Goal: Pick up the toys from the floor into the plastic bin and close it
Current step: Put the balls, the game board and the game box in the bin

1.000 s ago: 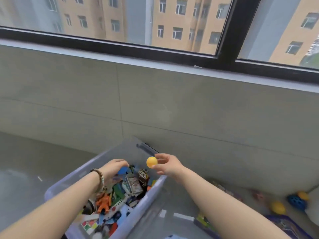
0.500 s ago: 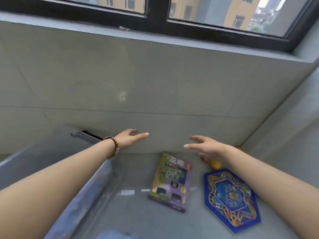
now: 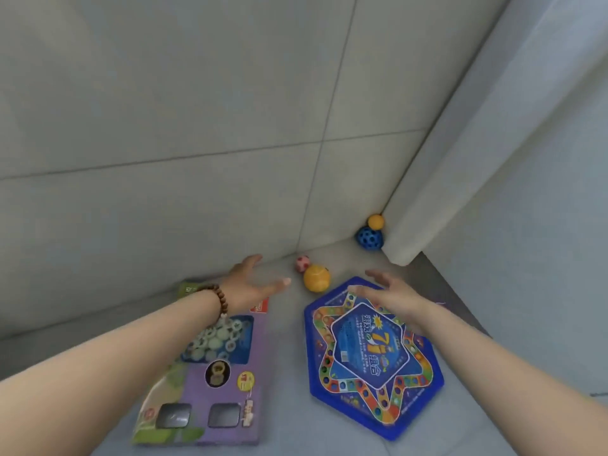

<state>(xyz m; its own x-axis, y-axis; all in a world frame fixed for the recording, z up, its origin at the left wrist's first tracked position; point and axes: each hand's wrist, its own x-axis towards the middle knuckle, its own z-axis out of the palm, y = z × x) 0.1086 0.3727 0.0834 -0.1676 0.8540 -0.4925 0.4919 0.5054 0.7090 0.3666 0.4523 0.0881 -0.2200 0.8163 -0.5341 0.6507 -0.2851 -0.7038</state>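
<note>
left grip (image 3: 253,284) wide, empty, above the box (image 3: 214,373); right grip (image 3: 388,294) likewise above the board (image 3: 371,357). yellow ball (image 3: 316,278) and pink ball (image 3: 302,264) just ahead between them; blue ball (image 3: 369,237) beyond, in the corner.

Home play corner, tiled wall (image 3: 164,126) and floor, board game (image 3: 371,357), balls (scattered), curtain (image 3: 477,143)

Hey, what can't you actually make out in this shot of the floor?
Head view only:
- the plastic bin: outside the frame, open or closed unknown
- the purple game box: far end under the left hand and wrist
- the blue hexagonal board: one corner under the right hand, small print blurred
- floor behind the white curtain: hidden by it
</note>
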